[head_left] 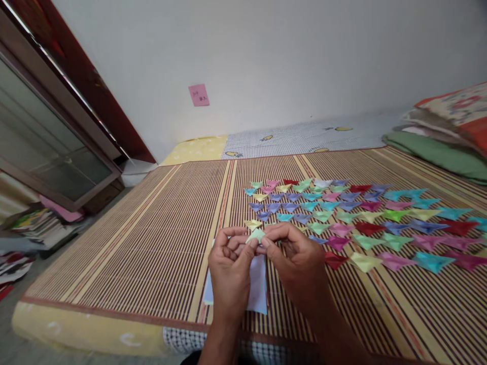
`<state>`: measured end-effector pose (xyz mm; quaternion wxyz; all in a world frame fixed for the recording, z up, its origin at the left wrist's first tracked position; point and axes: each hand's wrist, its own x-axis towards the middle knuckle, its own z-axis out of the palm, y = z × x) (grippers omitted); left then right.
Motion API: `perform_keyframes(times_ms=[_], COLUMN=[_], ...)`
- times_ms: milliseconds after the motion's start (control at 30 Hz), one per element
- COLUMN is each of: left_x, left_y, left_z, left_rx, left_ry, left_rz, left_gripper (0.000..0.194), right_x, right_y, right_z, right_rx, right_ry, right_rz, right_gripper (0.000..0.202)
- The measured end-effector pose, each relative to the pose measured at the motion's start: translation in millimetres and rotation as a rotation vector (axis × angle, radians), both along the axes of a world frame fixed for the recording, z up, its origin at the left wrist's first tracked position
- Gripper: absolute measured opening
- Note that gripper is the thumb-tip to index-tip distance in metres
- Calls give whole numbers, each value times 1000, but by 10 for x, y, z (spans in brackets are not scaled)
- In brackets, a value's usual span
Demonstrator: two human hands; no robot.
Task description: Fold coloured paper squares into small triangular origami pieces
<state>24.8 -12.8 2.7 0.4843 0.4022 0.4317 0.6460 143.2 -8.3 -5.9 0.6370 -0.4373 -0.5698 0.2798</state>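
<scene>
Both hands meet near the middle of the view, pinching one small light green folded paper (255, 235). My left hand (233, 263) has its thumb on the paper's lower edge, fingers curled behind. My right hand (294, 253) grips the paper's right side between thumb and index finger. Beneath the hands lies a stack of pale paper sheets (257, 289), partly hidden by my left hand. To the right, rows of folded paper boats (364, 261) in several colours cover the striped mat (152, 243). A yellow folded piece (253, 224) lies just beyond the fingers.
A green folded cloth (437, 152) and a patterned pillow (456, 109) are piled at the far right. A pink note (199, 95) is on the wall. At the left are a glass-panelled door (49, 137) and stacked books (36, 228).
</scene>
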Motion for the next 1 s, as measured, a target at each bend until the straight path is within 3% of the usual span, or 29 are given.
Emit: perform_keyframes(times_ms=[133,200,467,667,1000], left_x=[-88,-122,-123,-69,-9], left_y=[33,39,42,10,-1], left_z=[3,-4,-81,-72,-55], left_rx=[-55,-53,-57,-32,-37], left_ry=[119,165,0,42,60], left_rz=[-126,-123,-98,-84,-74], left_gripper=[14,15,17,16,16], right_x=[26,51,112,46,60], right_y=[8,12,31,-11,-17], right_z=[-11,-1,85,90,74], right_rx=[-55,-105,-249,-279,-243], right_ry=[-32,-49,-26,63,5], right_rz=[1,27,226,203,145], right_gripper=[4,4,15,14,18])
